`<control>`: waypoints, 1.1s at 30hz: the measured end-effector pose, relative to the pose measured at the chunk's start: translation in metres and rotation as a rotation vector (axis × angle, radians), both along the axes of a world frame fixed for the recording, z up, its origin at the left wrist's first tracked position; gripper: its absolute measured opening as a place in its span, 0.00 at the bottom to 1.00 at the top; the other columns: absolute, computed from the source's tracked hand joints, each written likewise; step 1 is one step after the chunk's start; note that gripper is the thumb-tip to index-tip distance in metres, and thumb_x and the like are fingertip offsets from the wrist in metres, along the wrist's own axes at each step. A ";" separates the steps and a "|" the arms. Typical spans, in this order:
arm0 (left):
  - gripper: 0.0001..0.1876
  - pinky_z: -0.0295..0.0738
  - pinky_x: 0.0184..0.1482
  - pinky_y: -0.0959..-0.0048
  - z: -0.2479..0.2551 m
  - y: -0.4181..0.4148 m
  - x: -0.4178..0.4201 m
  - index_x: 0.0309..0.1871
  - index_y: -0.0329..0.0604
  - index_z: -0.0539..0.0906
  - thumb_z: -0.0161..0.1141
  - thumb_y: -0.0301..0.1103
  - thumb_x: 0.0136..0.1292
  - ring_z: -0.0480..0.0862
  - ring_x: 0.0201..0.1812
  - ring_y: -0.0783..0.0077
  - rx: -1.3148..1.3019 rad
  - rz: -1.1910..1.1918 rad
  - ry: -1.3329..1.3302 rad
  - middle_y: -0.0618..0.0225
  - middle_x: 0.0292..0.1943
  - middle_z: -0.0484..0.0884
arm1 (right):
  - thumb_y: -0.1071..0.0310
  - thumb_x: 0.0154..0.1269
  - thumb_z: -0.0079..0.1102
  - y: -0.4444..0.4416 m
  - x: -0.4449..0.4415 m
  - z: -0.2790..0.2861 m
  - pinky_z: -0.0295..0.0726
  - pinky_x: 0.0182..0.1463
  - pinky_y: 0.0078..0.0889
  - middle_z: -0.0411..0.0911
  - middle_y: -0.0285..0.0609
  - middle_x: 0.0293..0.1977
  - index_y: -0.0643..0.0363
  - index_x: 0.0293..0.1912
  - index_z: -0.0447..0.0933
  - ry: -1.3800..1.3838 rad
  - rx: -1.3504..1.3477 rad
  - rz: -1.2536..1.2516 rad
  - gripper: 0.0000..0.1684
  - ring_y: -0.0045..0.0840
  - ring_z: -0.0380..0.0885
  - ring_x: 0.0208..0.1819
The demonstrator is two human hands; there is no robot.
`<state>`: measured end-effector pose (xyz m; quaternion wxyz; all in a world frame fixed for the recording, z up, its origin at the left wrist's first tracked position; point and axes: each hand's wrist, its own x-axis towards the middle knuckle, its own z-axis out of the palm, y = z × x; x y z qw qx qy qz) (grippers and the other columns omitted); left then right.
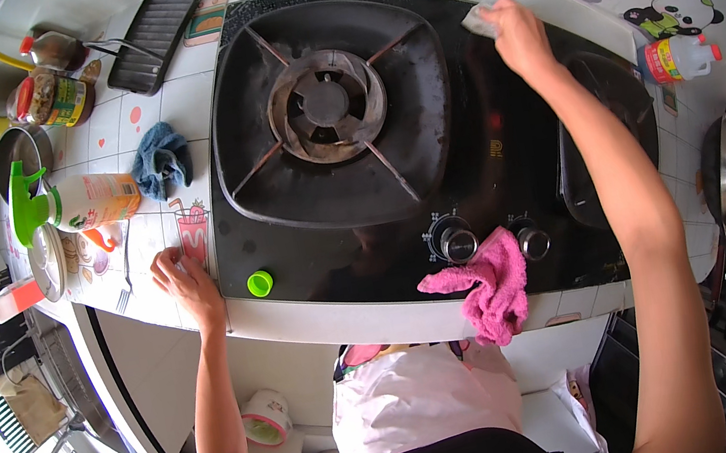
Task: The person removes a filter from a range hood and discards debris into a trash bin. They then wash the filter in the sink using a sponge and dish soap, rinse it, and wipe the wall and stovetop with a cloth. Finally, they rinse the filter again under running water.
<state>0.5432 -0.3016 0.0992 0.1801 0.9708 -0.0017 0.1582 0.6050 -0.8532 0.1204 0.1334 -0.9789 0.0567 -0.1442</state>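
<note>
At the back edge of the black glass gas stove (340, 262), my right hand (519, 38) grips a crumpled whitish wipe (480, 21) and presses it near the glass. My left hand (189, 284) rests on the tiled counter just left of the stove, fingers bent and loosely spread, beside a cup-shaped sticker (193, 229). The large left burner (324, 102) has its drip pan and four-armed pan support in place. A pink towel (488, 288) drapes over the stove's front edge, between two control knobs (458, 244). Near the front left corner sits a green cap (260, 283).
Left on the counter are a green-topped spray bottle (92, 200), a blue cloth (161, 161), a fork (126, 273), a small pot (24, 157), jars (53, 98) and a ridged black tray (153, 42). To the right are a plastic bottle (677, 59) and a frying pan (724, 166).
</note>
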 end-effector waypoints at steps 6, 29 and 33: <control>0.08 0.59 0.56 0.58 -0.003 0.004 -0.010 0.43 0.35 0.70 0.46 0.26 0.62 0.68 0.47 0.54 -0.017 0.029 -0.001 0.55 0.42 0.71 | 0.82 0.49 0.52 0.112 -0.166 0.026 0.75 0.38 0.38 0.71 0.44 0.31 0.58 0.39 0.79 0.165 0.114 0.373 0.16 0.37 0.73 0.35; 0.08 0.59 0.55 0.61 -0.006 0.011 -0.008 0.43 0.35 0.72 0.48 0.27 0.63 0.70 0.46 0.58 -0.030 -0.075 -0.050 0.57 0.41 0.72 | 0.74 0.54 0.53 0.115 -0.151 0.028 0.82 0.32 0.35 0.78 0.52 0.29 0.62 0.25 0.79 0.509 -0.681 -0.015 0.07 0.38 0.80 0.33; 0.08 0.58 0.56 0.59 0.000 0.008 -0.006 0.44 0.36 0.72 0.48 0.25 0.61 0.69 0.47 0.56 -0.057 -0.080 -0.036 0.57 0.41 0.72 | 0.73 0.55 0.53 0.052 -0.074 0.012 0.83 0.32 0.32 0.81 0.46 0.25 0.57 0.27 0.81 0.405 -0.805 -0.118 0.08 0.34 0.83 0.29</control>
